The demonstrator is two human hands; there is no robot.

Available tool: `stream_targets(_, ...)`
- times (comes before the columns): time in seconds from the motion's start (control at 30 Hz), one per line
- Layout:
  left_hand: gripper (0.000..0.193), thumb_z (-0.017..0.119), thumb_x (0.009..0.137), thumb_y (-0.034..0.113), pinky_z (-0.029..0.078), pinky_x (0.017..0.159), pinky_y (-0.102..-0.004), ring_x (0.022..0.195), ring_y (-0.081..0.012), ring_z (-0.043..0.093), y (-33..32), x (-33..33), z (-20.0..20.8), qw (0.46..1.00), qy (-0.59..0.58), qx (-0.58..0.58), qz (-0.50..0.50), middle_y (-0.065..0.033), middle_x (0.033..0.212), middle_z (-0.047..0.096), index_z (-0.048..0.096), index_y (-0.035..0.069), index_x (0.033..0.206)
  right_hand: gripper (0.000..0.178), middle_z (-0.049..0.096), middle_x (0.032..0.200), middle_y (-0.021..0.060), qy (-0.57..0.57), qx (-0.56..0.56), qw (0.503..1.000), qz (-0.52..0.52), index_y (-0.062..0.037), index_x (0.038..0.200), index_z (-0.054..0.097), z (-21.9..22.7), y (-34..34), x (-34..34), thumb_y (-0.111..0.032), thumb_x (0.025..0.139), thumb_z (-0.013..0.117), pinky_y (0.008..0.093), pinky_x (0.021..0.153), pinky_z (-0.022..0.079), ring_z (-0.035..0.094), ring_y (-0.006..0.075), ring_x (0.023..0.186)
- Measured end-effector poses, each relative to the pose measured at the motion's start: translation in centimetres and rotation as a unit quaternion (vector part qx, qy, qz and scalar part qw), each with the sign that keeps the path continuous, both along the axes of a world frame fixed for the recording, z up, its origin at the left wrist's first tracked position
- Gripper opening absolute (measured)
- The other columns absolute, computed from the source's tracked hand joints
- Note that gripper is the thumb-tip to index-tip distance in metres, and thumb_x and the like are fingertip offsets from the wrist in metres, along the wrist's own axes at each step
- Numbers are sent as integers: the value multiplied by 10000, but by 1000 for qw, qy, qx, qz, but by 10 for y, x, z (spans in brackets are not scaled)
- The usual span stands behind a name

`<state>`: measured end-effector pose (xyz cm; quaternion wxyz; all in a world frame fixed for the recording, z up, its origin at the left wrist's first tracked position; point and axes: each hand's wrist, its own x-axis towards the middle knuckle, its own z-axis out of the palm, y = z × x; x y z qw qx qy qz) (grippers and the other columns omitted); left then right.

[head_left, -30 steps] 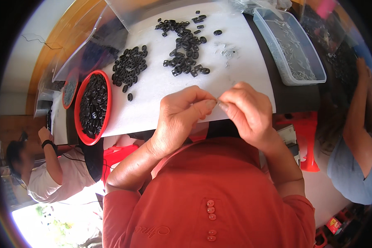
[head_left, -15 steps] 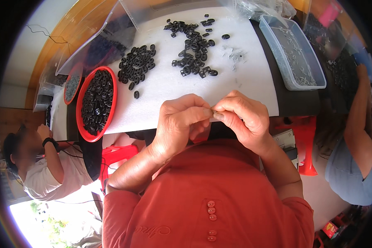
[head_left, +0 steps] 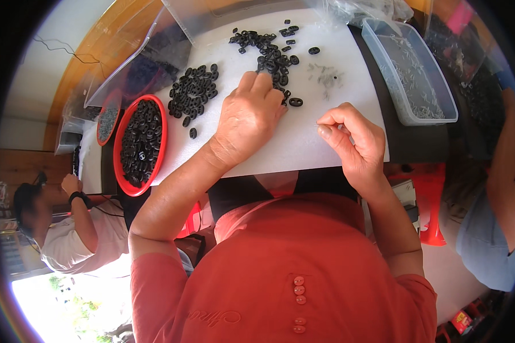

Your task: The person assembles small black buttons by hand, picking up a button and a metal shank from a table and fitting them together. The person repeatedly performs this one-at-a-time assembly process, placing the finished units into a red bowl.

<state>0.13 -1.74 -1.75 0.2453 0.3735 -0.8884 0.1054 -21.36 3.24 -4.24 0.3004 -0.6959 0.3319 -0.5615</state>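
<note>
My left hand [head_left: 253, 114] reaches over the near end of the middle group of small black oval parts [head_left: 277, 63]. Its fingers bend down among them, and the fingertips are hidden from view. My right hand [head_left: 355, 143] hovers above the near right part of the white work surface, thumb and forefinger pinched together. Whatever sits between those tips is too small to make out. Beyond it lies a scatter of thin clear pins [head_left: 328, 80]. A second cluster of black oval parts [head_left: 193, 91] rests to the left of my left hand.
A red bowl [head_left: 165, 134] full of black parts stands at the left edge. Behind it is a smaller bowl of grey pieces [head_left: 107, 124]. A clear plastic tub [head_left: 406, 80] with pins stands far right. Co-workers sit on both sides, beside a white shirt [head_left: 77, 240] and grey-blue clothing [head_left: 492, 240].
My hands were together in front of my chest, fingertips meeting. Now they are apart: the left has gone forward to the black parts, the right has shifted slightly right and stays pinched.
</note>
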Motion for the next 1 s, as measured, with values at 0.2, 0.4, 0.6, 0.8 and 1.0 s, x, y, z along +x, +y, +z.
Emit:
stream_targets(0.2, 161, 716, 718, 8, 512, 631, -376, 820, -276, 576, 1, 3, 1, 995, -76, -39, -45, -83, 850, 548, 625, 36, 847, 57, 618, 811, 58, 6, -2, 1000, -12, 2, 918, 602, -1, -1, 1, 27, 908, 652, 243, 616, 453, 566, 123, 668)
stream_targets(0.4, 173, 713, 795, 23, 509, 659, -368, 814, -289, 589, 34, 22, 0, 994, 58, 73, -50, -110, 891, 579, 666, 15, 961, 59, 622, 812, 55, 10, -3, 1000, -16, 6, 918, 604, -2, 1, 1, 27, 906, 658, 239, 627, 456, 566, 118, 673)
stream_targets(0.6, 140, 732, 806, 62, 500, 670, -354, 785, -245, 604, 36, 19, 2, 970, 141, 196, 30, -102, 859, 582, 672, 10, 922, 62, 636, 824, 62, 17, -12, 1000, -22, 10, 921, 606, -3, 1, 2, 38, 903, 658, 243, 653, 477, 598, 127, 700)
stream_targets(0.8, 130, 753, 762, 72, 486, 662, -374, 754, -259, 587, 32, 9, 1, 948, 166, 272, 29, -89, 790, 568, 657, 17, 831, 78, 625, 814, 74, 22, -15, 999, -22, 2, 923, 600, -2, 4, 1, 52, 897, 654, 254, 639, 479, 598, 146, 685)
stream_targets(1.0, 76, 727, 771, 46, 499, 663, -386, 753, -300, 608, 45, 7, -2, 946, 213, 244, 28, -108, 790, 582, 672, 14, 813, 108, 610, 796, 88, 23, -23, 999, -22, -10, 917, 600, -1, 4, 5, 73, 873, 653, 287, 599, 473, 600, 193, 659)
